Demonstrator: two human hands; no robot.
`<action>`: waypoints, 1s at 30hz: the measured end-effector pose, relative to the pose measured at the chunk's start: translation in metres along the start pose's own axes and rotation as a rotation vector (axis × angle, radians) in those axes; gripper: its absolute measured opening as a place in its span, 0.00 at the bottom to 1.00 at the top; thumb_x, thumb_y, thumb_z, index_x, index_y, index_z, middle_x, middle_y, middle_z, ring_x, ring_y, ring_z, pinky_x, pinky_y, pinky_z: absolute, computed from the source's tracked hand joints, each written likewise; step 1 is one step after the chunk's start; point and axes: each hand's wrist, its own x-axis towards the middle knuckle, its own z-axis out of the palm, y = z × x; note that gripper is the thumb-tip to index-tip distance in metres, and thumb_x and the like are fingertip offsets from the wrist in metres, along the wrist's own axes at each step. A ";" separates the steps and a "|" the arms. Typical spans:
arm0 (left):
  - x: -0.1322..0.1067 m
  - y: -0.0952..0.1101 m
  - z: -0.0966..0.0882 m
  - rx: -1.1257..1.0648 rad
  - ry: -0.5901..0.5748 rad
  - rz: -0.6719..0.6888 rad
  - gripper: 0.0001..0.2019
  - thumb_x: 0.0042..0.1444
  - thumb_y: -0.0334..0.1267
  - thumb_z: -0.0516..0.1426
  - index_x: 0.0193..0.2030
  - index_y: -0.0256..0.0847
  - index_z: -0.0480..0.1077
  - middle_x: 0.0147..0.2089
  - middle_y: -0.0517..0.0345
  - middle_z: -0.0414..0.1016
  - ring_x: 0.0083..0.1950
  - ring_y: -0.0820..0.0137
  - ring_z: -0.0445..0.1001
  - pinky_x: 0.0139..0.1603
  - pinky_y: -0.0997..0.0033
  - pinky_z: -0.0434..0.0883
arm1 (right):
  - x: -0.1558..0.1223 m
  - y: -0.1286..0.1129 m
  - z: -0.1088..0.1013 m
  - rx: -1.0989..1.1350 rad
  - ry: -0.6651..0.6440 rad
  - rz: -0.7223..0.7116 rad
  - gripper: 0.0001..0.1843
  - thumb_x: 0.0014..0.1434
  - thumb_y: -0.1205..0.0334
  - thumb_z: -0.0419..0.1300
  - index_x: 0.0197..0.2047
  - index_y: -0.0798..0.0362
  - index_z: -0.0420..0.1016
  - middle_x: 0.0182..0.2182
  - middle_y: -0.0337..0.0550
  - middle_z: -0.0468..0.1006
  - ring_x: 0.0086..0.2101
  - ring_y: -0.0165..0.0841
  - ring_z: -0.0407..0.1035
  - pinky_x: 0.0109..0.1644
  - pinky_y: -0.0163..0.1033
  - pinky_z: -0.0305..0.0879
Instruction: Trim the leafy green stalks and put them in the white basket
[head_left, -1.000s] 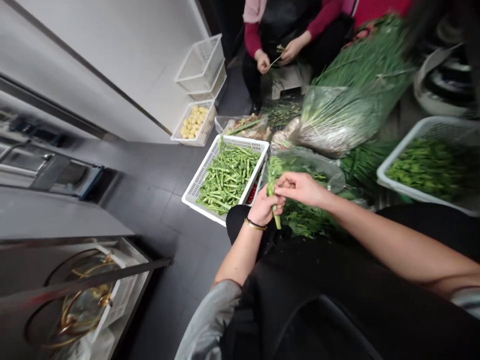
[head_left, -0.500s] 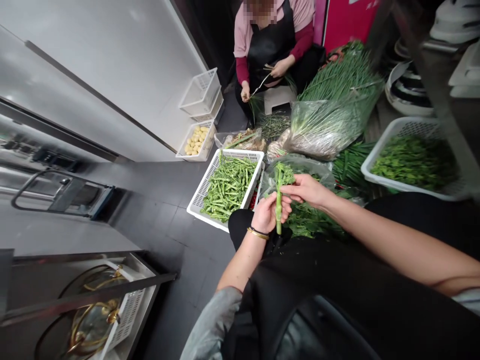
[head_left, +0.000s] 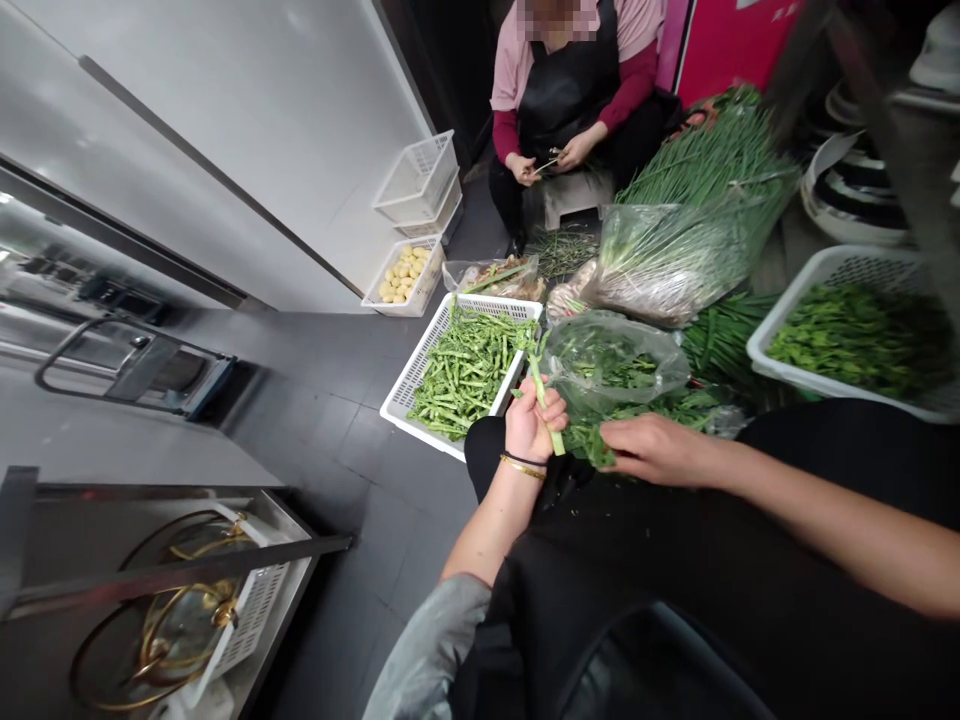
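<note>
Open floor lies left of the basket; a bag crowds its right side, a knee its near corner. Right of that corner, the left hand curls its fingers around 1 stem, tilted basketward. Farther right, the right hand reaches in, fingers together beside leaves; whether pinching them, I cannot tell.

White baskets on grey floor
</note>
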 end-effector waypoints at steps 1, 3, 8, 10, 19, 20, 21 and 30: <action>-0.002 0.002 -0.001 0.019 -0.034 -0.032 0.06 0.59 0.40 0.53 0.36 0.40 0.63 0.22 0.66 0.50 0.18 0.81 0.48 0.16 0.82 0.48 | -0.008 0.007 -0.006 -0.040 -0.117 0.068 0.10 0.55 0.54 0.57 0.27 0.50 0.69 0.23 0.40 0.73 0.24 0.32 0.67 0.26 0.36 0.56; -0.007 0.001 0.000 0.070 -0.113 -0.095 0.06 0.59 0.41 0.53 0.36 0.40 0.63 0.22 0.66 0.51 0.17 0.81 0.48 0.15 0.82 0.49 | -0.016 0.020 -0.021 -0.081 -0.190 0.266 0.12 0.46 0.51 0.64 0.30 0.50 0.72 0.22 0.39 0.73 0.22 0.33 0.67 0.23 0.35 0.54; -0.011 -0.018 0.009 0.226 -0.265 -0.155 0.10 0.58 0.45 0.54 0.39 0.41 0.63 0.25 0.63 0.60 0.19 0.78 0.58 0.16 0.79 0.60 | 0.019 0.020 -0.046 0.257 0.157 0.371 0.21 0.58 0.43 0.52 0.38 0.53 0.71 0.25 0.41 0.75 0.24 0.31 0.68 0.27 0.34 0.59; -0.010 -0.026 0.013 0.225 -0.236 -0.092 0.11 0.57 0.45 0.55 0.36 0.40 0.62 0.26 0.62 0.61 0.19 0.78 0.59 0.16 0.80 0.60 | 0.037 0.011 -0.042 0.108 0.304 0.331 0.22 0.63 0.47 0.46 0.28 0.54 0.68 0.21 0.42 0.72 0.23 0.29 0.65 0.27 0.34 0.56; -0.012 -0.034 0.005 0.049 -0.153 -0.250 0.15 0.62 0.48 0.49 0.32 0.38 0.63 0.19 0.67 0.49 0.15 0.80 0.47 0.11 0.81 0.46 | -0.011 -0.008 -0.011 -0.295 0.165 0.099 0.21 0.64 0.55 0.46 0.26 0.53 0.71 0.22 0.43 0.72 0.24 0.29 0.65 0.26 0.35 0.49; -0.011 -0.032 0.005 0.048 -0.166 -0.229 0.16 0.62 0.49 0.48 0.32 0.39 0.63 0.19 0.67 0.49 0.15 0.80 0.47 0.11 0.81 0.46 | -0.019 -0.005 -0.013 -0.220 0.016 0.085 0.20 0.63 0.53 0.47 0.27 0.52 0.72 0.22 0.42 0.73 0.24 0.30 0.66 0.26 0.34 0.51; -0.010 -0.030 0.005 0.061 -0.186 -0.223 0.16 0.62 0.49 0.47 0.32 0.39 0.63 0.19 0.67 0.49 0.15 0.80 0.47 0.11 0.81 0.47 | -0.024 -0.001 -0.016 -0.148 -0.117 0.102 0.17 0.61 0.51 0.51 0.29 0.51 0.74 0.23 0.41 0.74 0.24 0.30 0.67 0.26 0.34 0.53; -0.004 -0.039 0.002 0.276 -0.326 -0.248 0.17 0.58 0.51 0.51 0.34 0.36 0.66 0.18 0.64 0.59 0.13 0.78 0.55 0.11 0.80 0.53 | 0.034 0.022 -0.042 0.350 0.465 0.371 0.17 0.55 0.46 0.56 0.30 0.53 0.70 0.21 0.37 0.71 0.23 0.29 0.64 0.29 0.35 0.59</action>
